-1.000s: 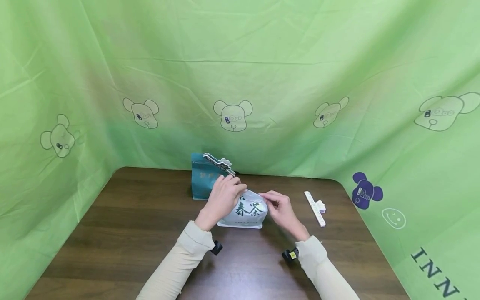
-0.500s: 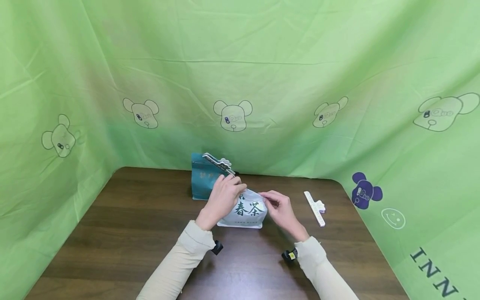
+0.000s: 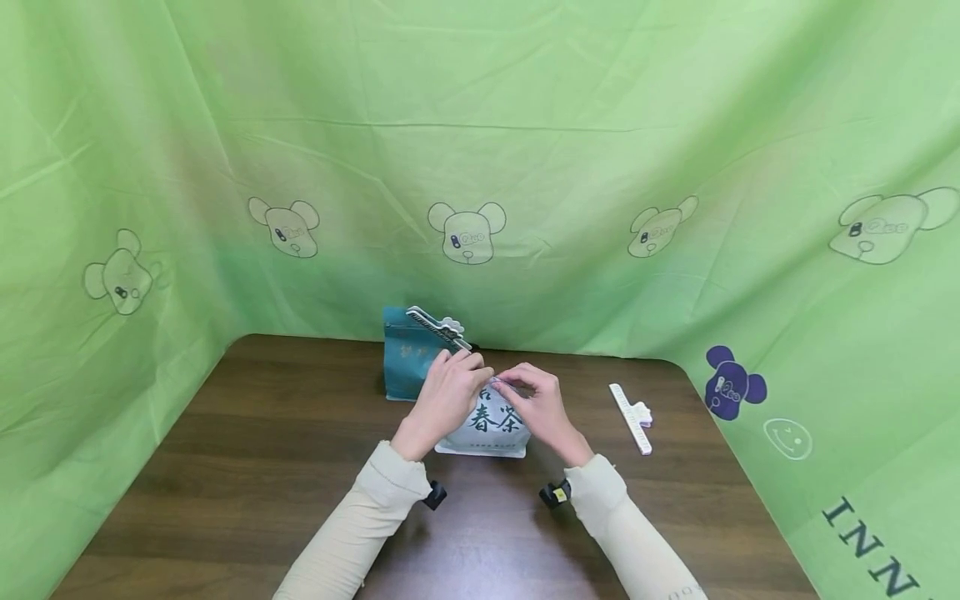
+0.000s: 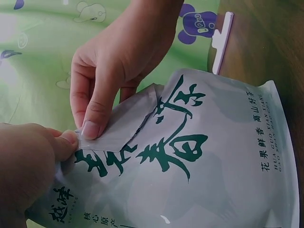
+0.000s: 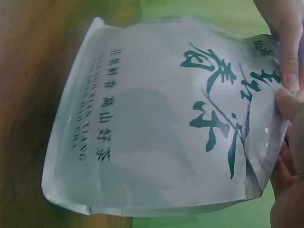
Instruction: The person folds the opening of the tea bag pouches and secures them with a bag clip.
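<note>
A white tea bag with green lettering stands on the table between both hands. Its top edge carries a folded-down flap, seen up close in the left wrist view. My left hand grips the bag's top on the left side, thumb on the front. With thumb and fingers, my right hand pinches the flap right beside the left thumb. In the right wrist view the two thumbs nearly meet at the fold. The left hand's far fingers are hidden behind the bag.
Behind the left hand stands a teal bag, with a black-and-white clip slanting across its top. A white sealing clip lies on the table to the right. Green cloth closes off the back and sides.
My right hand has moved left from the bag's right top corner to the middle of the top edge, folding that side down. The left hand has stayed in place.
</note>
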The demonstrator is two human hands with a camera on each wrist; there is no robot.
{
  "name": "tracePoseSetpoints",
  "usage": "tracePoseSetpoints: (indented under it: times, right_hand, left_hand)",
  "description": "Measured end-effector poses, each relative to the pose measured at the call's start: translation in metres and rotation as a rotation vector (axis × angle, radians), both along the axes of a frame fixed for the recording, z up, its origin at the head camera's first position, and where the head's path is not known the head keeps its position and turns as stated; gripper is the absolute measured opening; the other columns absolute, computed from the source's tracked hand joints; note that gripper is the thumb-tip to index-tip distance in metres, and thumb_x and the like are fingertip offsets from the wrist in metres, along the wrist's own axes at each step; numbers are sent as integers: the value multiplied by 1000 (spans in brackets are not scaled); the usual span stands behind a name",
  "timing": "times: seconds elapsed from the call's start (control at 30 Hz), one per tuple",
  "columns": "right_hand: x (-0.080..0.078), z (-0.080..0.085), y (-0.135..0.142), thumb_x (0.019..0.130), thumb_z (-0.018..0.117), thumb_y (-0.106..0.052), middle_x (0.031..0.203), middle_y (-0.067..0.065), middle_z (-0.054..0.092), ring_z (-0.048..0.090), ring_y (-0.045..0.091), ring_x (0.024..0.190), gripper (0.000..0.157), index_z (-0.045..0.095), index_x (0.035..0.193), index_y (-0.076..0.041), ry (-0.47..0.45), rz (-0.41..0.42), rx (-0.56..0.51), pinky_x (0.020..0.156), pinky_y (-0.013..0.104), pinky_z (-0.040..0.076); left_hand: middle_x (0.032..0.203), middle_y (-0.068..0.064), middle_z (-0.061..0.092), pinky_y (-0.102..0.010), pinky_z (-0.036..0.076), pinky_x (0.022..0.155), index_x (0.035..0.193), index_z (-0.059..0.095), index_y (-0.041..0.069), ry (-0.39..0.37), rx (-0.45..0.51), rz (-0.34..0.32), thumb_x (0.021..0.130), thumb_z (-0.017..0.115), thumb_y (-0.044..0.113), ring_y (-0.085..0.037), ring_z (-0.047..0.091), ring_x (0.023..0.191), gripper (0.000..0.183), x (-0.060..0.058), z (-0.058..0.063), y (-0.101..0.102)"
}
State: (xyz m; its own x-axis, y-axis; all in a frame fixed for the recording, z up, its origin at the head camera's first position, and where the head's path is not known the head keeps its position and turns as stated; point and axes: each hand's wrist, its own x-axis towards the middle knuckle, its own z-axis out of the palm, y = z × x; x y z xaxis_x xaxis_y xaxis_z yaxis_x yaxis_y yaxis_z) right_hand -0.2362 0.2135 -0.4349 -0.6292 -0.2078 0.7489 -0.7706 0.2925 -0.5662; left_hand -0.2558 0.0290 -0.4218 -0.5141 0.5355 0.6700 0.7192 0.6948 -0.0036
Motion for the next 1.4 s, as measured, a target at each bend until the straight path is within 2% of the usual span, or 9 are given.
tracePoseSetpoints:
  times: [0.1, 0.23, 0.53, 0.63, 0.9, 1.0, 1.2, 1.3, 1.4]
  right_hand:
    - [-1, 3, -1, 77, 74, 22, 79, 21, 70, 67, 28, 71, 14, 72, 84, 11, 28, -4, 17, 68, 22, 56]
    - [-1, 6, -1, 76, 75, 22, 75, 18, 70, 65, 29, 69, 15, 73, 81, 8, 59, -17, 47, 64, 28, 54]
    - [-2, -3, 7, 83, 73, 16, 80, 21, 72, 68, 16, 74, 7, 75, 87, 10, -97, 2, 11, 70, 17, 56]
    - [0, -9, 11, 85, 71, 15, 82, 21, 73, 68, 12, 76, 8, 75, 90, 10, -109, -6, 21, 69, 16, 53]
    - [-1, -15, 12, 85, 65, 21, 82, 20, 71, 64, 16, 73, 15, 73, 93, 12, 22, -12, 89, 67, 16, 50]
    - [-1, -13, 12, 85, 63, 22, 84, 21, 71, 65, 22, 73, 16, 72, 95, 13, 26, 7, 114, 68, 16, 50]
    - [2, -7, 15, 86, 60, 25, 88, 24, 71, 64, 34, 72, 21, 71, 101, 15, -11, 39, 174, 68, 20, 52]
    - [4, -6, 17, 85, 62, 24, 88, 25, 71, 65, 30, 71, 20, 71, 101, 15, -42, 25, 156, 67, 20, 53]
    - [4, -10, 21, 85, 68, 20, 84, 23, 72, 68, 21, 72, 14, 73, 95, 12, -93, -20, 79, 67, 17, 55]
  left_hand:
    - [82, 5, 63, -31, 36, 67, 94, 79, 18, -3, -4, -5, 93, 70, 9, -16, 57, 81, 13, 0, 0, 1]
    - [83, 5, 63, -31, 36, 68, 95, 79, 18, -11, -12, -3, 92, 70, 8, -17, 57, 81, 13, 0, 0, 1]
    - [86, 4, 66, -30, 37, 68, 97, 79, 18, -34, -4, -16, 94, 69, 9, -16, 59, 84, 13, 1, 1, -1]
    - [87, 3, 67, -30, 38, 68, 98, 79, 17, -52, 2, -22, 95, 69, 9, -17, 59, 85, 13, 2, 1, -2]
    - [87, 3, 67, -30, 38, 68, 96, 79, 16, -28, 7, -24, 94, 71, 12, -17, 59, 84, 10, 2, 0, -1]
    - [87, 3, 67, -30, 38, 68, 97, 79, 16, -27, 2, -26, 94, 71, 12, -18, 59, 84, 10, 1, 0, -2]
    - [85, 3, 66, -31, 38, 67, 94, 79, 16, -21, 9, -41, 93, 72, 13, -18, 59, 83, 8, 1, -1, -4]
    - [85, 3, 66, -31, 38, 67, 95, 79, 16, -23, 9, -39, 93, 72, 12, -18, 58, 82, 8, 2, -1, -3]
    - [86, 3, 66, -30, 38, 68, 98, 79, 16, -39, 3, -29, 94, 71, 13, -17, 58, 82, 10, 3, 0, -3]
